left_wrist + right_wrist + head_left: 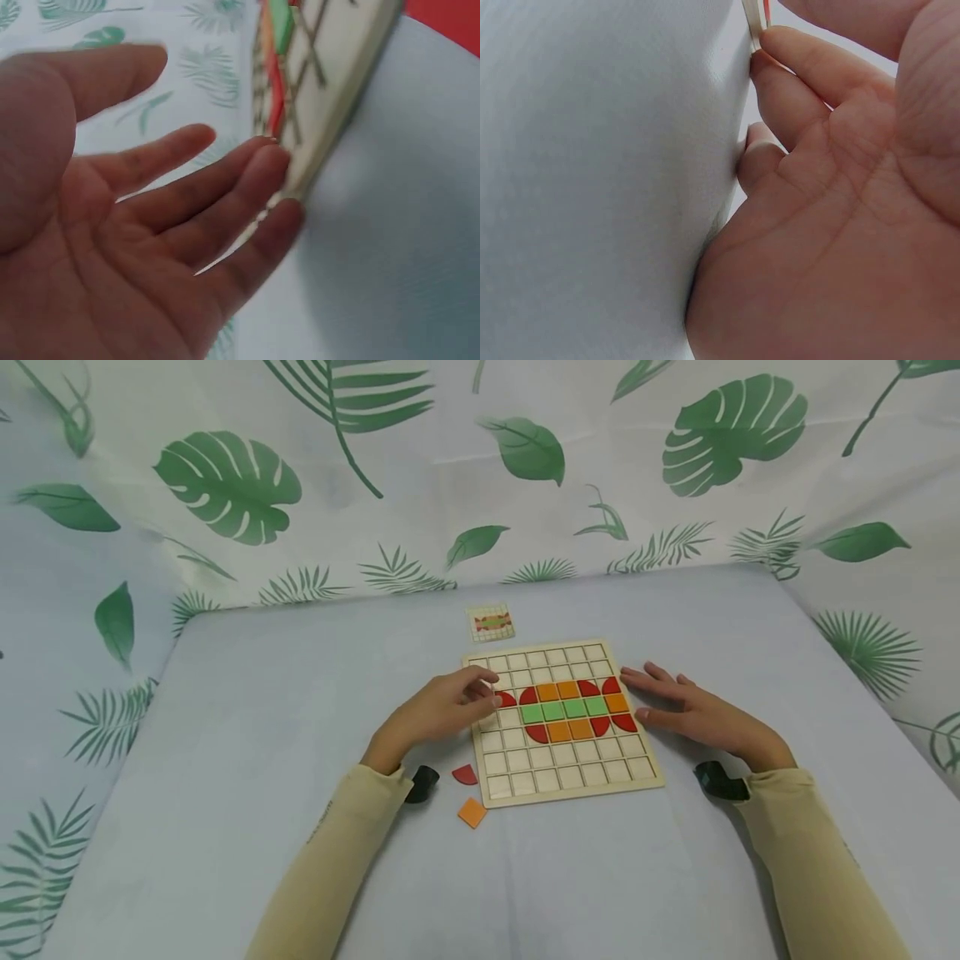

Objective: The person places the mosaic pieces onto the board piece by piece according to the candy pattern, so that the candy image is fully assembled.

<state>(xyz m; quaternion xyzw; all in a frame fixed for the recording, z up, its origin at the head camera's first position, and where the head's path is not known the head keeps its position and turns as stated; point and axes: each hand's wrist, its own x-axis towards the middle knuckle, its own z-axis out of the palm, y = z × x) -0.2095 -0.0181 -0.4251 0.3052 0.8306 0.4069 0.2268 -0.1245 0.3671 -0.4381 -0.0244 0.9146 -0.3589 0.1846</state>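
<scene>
A wooden grid board (577, 795) lies on the table. Across its middle are green squares (552, 711), orange squares (558, 732) and red quarter-circle pieces (536, 734). My left hand (450, 702) hovers over the board's left edge, fingertips close to a red quarter-circle (506, 699) in a left-hand cell. In the left wrist view that hand's fingers (225, 195) are loosely bent, with thumb apart and nothing between them. At the board's right edge rests my right hand (697, 710), fingers extended; its fingertips are right at the rim in the right wrist view.
A loose red quarter-circle (465, 774) and an orange square (472, 812) lie off the board's lower left corner. Behind the board is a small card (480, 633) printed with a similar pattern. A leaf-print cloth (420, 518) hangs behind the table.
</scene>
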